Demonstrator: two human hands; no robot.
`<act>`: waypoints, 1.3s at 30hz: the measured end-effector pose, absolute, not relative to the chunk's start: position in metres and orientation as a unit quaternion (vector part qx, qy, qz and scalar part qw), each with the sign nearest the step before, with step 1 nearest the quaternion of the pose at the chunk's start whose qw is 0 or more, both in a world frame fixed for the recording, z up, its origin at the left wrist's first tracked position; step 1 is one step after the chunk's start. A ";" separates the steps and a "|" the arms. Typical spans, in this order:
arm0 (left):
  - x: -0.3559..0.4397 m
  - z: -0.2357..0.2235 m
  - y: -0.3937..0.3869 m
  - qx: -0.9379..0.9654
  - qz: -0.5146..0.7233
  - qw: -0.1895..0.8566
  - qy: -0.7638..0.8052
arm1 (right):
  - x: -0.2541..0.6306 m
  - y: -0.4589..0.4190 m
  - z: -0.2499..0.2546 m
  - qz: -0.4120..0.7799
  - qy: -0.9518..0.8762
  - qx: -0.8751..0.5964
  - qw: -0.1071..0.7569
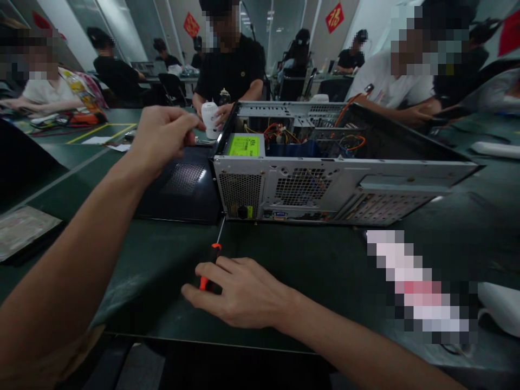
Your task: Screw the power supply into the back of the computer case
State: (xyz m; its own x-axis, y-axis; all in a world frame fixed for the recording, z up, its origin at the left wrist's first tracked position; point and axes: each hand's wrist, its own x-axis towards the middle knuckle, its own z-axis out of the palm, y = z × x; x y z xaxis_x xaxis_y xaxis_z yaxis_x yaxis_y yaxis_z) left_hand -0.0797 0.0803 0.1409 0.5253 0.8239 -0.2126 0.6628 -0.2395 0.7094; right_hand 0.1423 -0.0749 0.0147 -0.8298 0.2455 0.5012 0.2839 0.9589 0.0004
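An open computer case [309,187] lies on the table with its rear face towards me, showing vent grilles, ports and a power supply [244,145] with a green label. My right hand [247,292] grips a red and black screwdriver [216,249]. The screwdriver's shaft points away from me, its tip at the lower left corner of the case's rear. Above a black side panel [179,187], left of the case, my left hand [166,132] is raised with curled fingers. Whatever those fingers may hold is hidden.
A person in black [229,65] across the table handles a white device [210,119]. Another person in white [390,86] sits behind the case. Coloured wires [280,132] run inside it. A flat packet [26,230] lies at left, and a blurred-out phone-like shape [418,287] at right.
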 end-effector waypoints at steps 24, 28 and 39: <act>0.014 0.170 0.118 0.867 0.042 0.046 0.494 | 0.142 -0.045 -0.003 -0.116 -0.938 -0.039 0.324; 0.015 0.170 0.117 0.869 0.053 0.045 0.489 | 0.141 -0.047 -0.004 -0.090 -0.941 -0.048 0.322; 0.011 0.166 0.118 0.861 0.091 0.071 0.496 | 0.142 -0.049 -0.004 -0.108 -0.931 -0.042 0.347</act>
State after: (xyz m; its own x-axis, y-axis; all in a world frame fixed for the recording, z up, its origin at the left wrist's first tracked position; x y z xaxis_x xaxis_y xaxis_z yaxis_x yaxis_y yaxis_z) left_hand 0.0109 0.1179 0.1662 0.4911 0.8669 0.0855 0.8412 -0.4974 0.2120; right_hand 0.1424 -0.0486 -0.0043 -0.7562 0.0038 0.6543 0.1538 0.9730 0.1720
